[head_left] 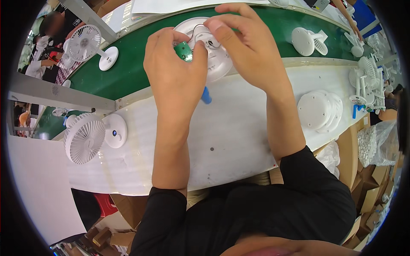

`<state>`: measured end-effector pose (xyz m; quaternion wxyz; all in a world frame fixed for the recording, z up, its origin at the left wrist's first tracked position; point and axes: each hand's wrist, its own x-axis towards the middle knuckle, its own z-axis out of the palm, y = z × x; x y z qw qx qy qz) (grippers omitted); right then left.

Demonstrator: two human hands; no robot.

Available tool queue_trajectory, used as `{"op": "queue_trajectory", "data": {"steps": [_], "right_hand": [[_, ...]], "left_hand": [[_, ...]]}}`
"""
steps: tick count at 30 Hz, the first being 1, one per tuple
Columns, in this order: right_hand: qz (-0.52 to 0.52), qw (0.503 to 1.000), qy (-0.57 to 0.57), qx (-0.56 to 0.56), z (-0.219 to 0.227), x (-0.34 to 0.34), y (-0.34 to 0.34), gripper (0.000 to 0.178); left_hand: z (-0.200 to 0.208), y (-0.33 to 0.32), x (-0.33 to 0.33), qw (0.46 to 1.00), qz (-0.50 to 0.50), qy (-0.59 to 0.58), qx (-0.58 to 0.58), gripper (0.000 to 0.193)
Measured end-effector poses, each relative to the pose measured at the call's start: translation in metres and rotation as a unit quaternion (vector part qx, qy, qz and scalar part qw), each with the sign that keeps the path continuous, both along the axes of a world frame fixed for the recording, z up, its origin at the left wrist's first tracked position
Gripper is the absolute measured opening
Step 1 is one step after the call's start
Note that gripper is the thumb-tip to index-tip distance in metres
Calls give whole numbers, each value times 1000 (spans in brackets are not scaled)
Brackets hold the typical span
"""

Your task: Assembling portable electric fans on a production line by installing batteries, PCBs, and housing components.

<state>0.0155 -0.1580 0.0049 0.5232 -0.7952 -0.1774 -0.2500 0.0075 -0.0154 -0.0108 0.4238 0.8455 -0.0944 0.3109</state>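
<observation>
Gripping a small green circuit board [183, 51] between thumb and fingers, left hand [175, 72] holds it against the round white fan base [213, 59] at the edge of the green conveyor belt [128, 72]. Right hand [247, 47] pinches the thin wires [200, 30] on top of the base. Blue tool [206, 95] lies under the left hand; assembled white fan [85, 137] sits on the white bench [239, 128], left.

Counted: two assembled white fans [85, 135] at frame left, one stack of white round base covers [319, 111] at right, one green circuit board [183, 51] at upper centre.
</observation>
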Motion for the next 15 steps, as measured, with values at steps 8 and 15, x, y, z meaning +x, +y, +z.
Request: {"op": "queue_trajectory", "data": {"steps": [8, 15], "right_hand": [[25, 990, -84, -112, -13, 21, -7, 24], [-31, 998, -27, -47, -14, 18, 1, 16]], "left_hand": [[-11, 2, 15, 981, -79, 60, -164, 12], [-6, -8, 10, 945, -78, 123, -292, 10]]}}
